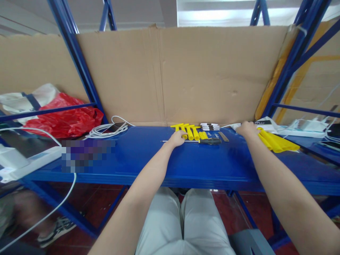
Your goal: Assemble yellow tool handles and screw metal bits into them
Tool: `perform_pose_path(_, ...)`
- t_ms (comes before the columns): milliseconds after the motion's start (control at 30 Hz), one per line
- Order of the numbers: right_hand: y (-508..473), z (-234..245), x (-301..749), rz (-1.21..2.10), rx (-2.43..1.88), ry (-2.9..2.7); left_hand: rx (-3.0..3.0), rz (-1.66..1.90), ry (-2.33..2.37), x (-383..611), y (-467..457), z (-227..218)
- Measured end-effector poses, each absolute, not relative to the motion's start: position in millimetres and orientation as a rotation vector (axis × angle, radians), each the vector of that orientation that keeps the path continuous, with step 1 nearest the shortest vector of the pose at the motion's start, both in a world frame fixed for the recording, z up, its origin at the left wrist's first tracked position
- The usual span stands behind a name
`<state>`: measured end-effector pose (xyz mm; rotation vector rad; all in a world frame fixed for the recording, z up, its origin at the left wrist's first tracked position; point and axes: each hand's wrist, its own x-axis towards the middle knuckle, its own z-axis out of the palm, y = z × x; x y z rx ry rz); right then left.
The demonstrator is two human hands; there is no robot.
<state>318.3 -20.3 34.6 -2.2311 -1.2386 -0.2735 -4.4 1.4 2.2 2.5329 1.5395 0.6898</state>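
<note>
My left hand [177,139] rests at the left end of a row of yellow T-shaped pieces [190,132], its fingers curled beside the nearest stems; what they hold, if anything, is hidden. Just below the row lies a screwdriver [209,141] with a black handle, its shaft pointing left past the hand. Smaller yellow pieces [203,135], a stack of black-and-white pieces [209,126], tiny screws and a flat metal strip [223,136] lie to the right. My right hand [247,129] is closed near white packaging [265,124] and a yellow sheet-like bundle [277,141]; its fingertips are hidden.
The blue table [202,163] backs onto a cardboard panel [207,74] between blue posts. Coiled white cable [106,131], a red plastic bag [66,118] and a power strip [34,163] are at left. Chargers [315,124] sit at right. Another person's shoe [57,232] shows below left.
</note>
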Motion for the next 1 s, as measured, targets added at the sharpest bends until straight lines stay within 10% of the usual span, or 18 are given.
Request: perform_pose_path(1000, -58, 29, 342, -0.093, -2.399, -0.682, 2.632, 0.757, 1.514, -3, 3, 0)
